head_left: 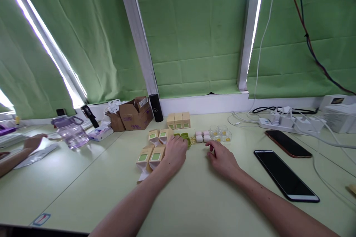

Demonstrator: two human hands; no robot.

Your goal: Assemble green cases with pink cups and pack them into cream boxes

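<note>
My left hand is closed at the row's left end, its bent fingers over a group of small square green containers; its fingertips are partly hidden. My right hand rests on the table, thumb and index finger apart, nothing between them. Just beyond it are several pinkish-white rounded cubes. Small yellow pieces lie between the green containers and the cubes. Right of the cubes stand clear cups with yellow spots inside. Beside my left hand are open kraft boxes with green labels.
Closed kraft boxes stand behind. Further back are a cardboard box and a black cylinder. Two phones and a power strip with cables lie right. At left are a water bottle and another person's hand.
</note>
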